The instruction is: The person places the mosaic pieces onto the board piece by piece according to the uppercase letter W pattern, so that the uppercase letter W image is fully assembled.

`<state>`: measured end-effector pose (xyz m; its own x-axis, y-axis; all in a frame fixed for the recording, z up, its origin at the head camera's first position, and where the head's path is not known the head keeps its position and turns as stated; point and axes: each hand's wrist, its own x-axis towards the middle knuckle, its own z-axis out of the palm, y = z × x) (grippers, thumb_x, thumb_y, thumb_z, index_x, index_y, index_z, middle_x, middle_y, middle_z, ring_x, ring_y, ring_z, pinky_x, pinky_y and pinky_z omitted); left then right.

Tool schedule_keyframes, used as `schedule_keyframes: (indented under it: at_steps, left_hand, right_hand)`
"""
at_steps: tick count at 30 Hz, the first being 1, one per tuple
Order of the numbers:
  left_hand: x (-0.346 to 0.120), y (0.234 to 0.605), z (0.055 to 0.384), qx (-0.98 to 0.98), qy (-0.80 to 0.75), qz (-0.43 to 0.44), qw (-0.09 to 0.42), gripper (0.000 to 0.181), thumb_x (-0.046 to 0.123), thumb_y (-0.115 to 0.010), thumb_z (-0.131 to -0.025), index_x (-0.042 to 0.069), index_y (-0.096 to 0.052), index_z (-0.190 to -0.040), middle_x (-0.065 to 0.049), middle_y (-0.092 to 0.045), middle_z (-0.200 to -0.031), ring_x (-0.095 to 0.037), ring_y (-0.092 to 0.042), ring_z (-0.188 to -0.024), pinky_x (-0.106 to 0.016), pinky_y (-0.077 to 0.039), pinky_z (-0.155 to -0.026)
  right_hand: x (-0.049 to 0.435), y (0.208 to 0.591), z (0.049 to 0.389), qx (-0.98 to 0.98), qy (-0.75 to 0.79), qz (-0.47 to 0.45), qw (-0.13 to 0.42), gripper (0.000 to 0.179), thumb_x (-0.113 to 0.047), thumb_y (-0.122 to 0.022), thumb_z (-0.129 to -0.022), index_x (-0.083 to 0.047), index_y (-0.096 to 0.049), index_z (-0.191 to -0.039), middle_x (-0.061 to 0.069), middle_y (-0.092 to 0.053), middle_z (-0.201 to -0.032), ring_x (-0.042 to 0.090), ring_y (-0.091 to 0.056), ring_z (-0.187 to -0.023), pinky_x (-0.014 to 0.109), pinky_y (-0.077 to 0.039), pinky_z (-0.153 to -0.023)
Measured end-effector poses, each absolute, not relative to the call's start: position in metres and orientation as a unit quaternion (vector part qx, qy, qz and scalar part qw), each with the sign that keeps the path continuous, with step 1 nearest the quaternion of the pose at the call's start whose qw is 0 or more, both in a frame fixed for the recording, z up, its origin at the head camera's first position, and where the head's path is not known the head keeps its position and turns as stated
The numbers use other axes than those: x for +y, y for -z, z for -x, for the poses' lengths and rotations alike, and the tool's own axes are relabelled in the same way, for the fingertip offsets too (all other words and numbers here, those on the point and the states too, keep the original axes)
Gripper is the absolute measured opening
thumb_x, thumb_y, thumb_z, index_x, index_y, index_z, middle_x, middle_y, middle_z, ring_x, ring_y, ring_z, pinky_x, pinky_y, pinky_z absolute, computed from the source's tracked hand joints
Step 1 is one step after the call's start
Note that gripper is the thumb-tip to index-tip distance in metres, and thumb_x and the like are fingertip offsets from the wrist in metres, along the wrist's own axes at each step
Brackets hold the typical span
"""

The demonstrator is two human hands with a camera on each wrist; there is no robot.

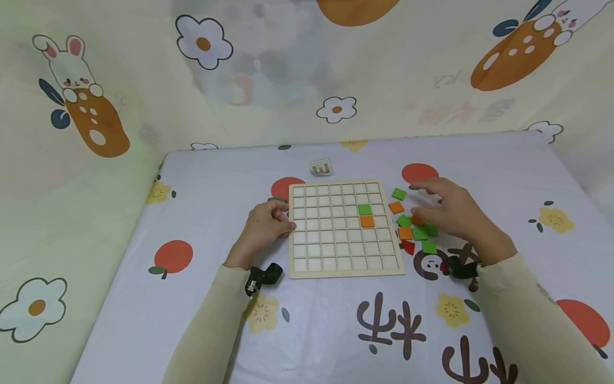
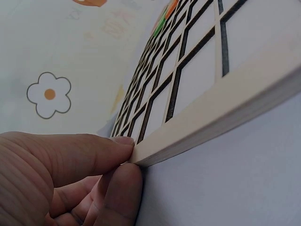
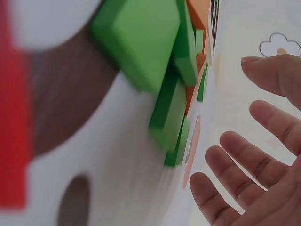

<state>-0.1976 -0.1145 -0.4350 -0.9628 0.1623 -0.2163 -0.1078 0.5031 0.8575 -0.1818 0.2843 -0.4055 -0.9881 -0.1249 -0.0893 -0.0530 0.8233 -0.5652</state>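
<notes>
A pale wooden grid board lies on the table, with a green tile directly above an orange tile in its right part. My left hand pinches the board's left edge; in the left wrist view the thumb is on the frame and a curled finger is against its side. My right hand hovers at the loose pile to the right, fingers spread and holding nothing. That pile has several green tiles, several orange tiles and a red piece.
A small checked card or paper lies behind the board. The tablecloth carries printed fruit, flowers and dark characters. A patterned curtain rises along the back and left. Black wrist cameras sit at both sleeves.
</notes>
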Motion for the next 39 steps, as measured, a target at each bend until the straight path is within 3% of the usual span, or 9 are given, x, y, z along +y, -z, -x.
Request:
schedule_keyframes:
  at_steps: [9,13,18,22,39]
  left_hand:
    - [-0.116,0.434,0.198,0.859,-0.494,-0.013,0.134,0.049,0.005,-0.082,-0.087,-0.002,-0.064,-0.132,-0.007,-0.068,-0.088,-0.014,-0.065,-0.069,-0.026,-0.047,-0.064]
    - [-0.116,0.434,0.197,0.862,-0.489,-0.014,0.132,0.048,0.006,-0.082,-0.087,-0.002,-0.064,-0.132,-0.007,-0.068,-0.087,-0.015,-0.064,-0.069,-0.027,-0.046,-0.065]
    - [-0.116,0.433,0.196,0.864,-0.486,-0.015,0.130,0.048,0.006,-0.082,-0.087,-0.002,-0.064,-0.131,-0.007,-0.069,-0.087,-0.015,-0.064,-0.069,-0.027,-0.047,-0.065]
    - [-0.116,0.434,0.197,0.865,-0.484,-0.014,0.130,0.048,0.006,-0.082,-0.087,-0.001,-0.064,-0.132,-0.006,-0.069,-0.087,-0.015,-0.064,-0.070,-0.027,-0.046,-0.065]
    - [-0.114,0.436,0.198,0.866,-0.482,-0.024,0.128,0.048,0.007,-0.082,-0.088,-0.001,-0.065,-0.132,-0.006,-0.070,-0.087,-0.014,-0.063,-0.069,-0.027,-0.046,-0.065]
  right_hand:
    - [0.295,0.412,0.159,0.954,0.294,0.041,0.037,0.048,-0.019,-0.075,-0.095,-0.004,-0.063,-0.139,0.024,-0.054,-0.140,0.045,-0.054,-0.120,0.062,-0.052,-0.091]
    - [0.296,0.414,0.148,0.954,0.296,0.035,0.040,0.044,-0.019,-0.077,-0.092,-0.005,-0.068,-0.133,0.020,-0.060,-0.130,0.039,-0.057,-0.111,0.048,-0.057,-0.078]
    - [0.299,0.416,0.141,0.946,0.313,0.034,0.071,0.046,-0.019,-0.082,-0.089,-0.004,-0.070,-0.131,0.014,-0.063,-0.117,0.032,-0.056,-0.101,0.032,-0.052,-0.067]
    - [0.298,0.420,0.139,0.946,0.310,0.028,0.094,0.050,-0.021,-0.085,-0.087,-0.002,-0.070,-0.131,0.012,-0.063,-0.109,0.029,-0.053,-0.097,0.030,-0.051,-0.064]
    - [0.286,0.419,0.139,0.950,0.293,0.008,0.113,0.037,-0.019,-0.084,-0.086,0.002,-0.072,-0.114,0.010,-0.057,-0.092,0.029,-0.052,-0.093,0.031,-0.047,-0.061]
